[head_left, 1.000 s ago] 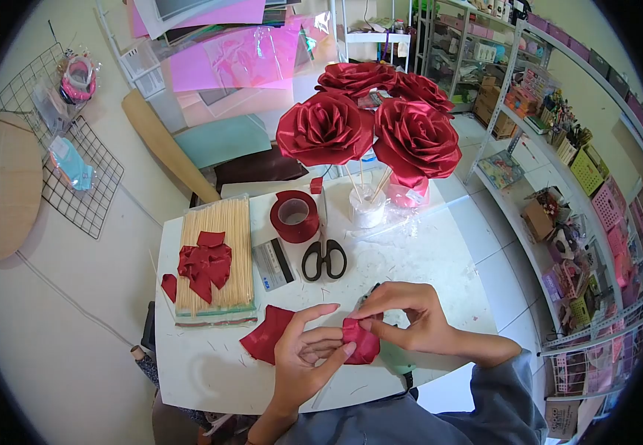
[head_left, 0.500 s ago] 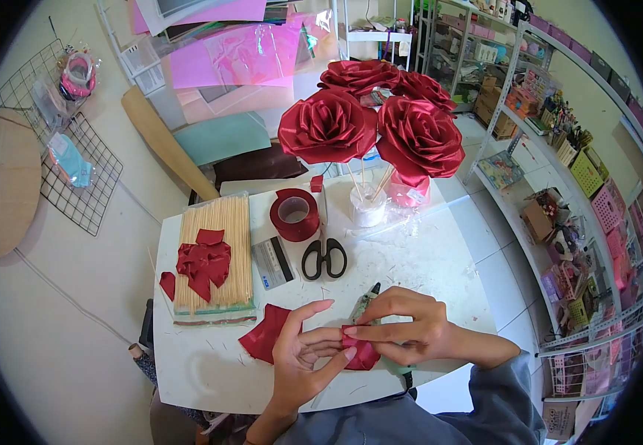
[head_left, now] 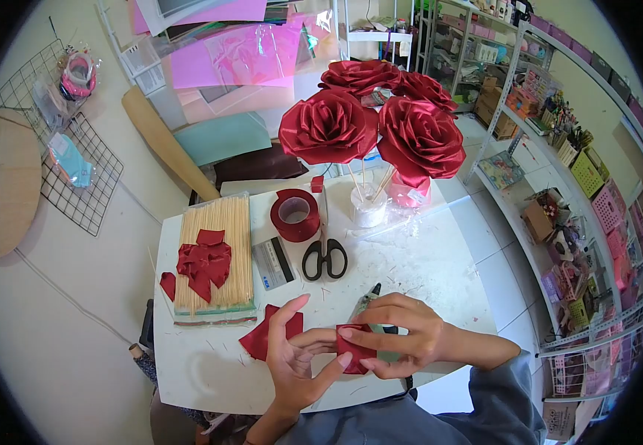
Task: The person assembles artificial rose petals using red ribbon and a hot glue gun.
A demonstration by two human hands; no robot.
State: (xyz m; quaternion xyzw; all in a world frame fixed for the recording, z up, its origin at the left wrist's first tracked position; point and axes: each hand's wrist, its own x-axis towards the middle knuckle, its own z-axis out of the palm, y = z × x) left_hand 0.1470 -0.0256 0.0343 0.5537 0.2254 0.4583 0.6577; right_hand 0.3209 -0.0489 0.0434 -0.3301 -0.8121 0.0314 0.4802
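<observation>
A small piece of red satin ribbon (head_left: 354, 360) is held between both hands above the front of the table. My left hand (head_left: 303, 360) pinches its left edge, thumb in front and fingers behind, with the index finger raised. My right hand (head_left: 403, 334) grips it from the right, fingertips pressed on its face. Another red ribbon piece (head_left: 262, 337) lies flat on the table, partly behind my left hand. A glue gun (head_left: 369, 295) rests under my right hand, mostly hidden; its dark nozzle shows.
Black-handled scissors (head_left: 324, 261), a card (head_left: 273, 263) and a red ribbon roll (head_left: 295, 215) lie beyond my hands. Cut petals (head_left: 204, 259) sit on a pack of wooden sticks (head_left: 236, 222). Red ribbon roses (head_left: 329, 127) stand on sticks in a white holder (head_left: 368, 211).
The ribbon piece now faces up flatter and more fully between my hands. My right fingers have shifted and spread over it; my left hand has moved slightly left.
</observation>
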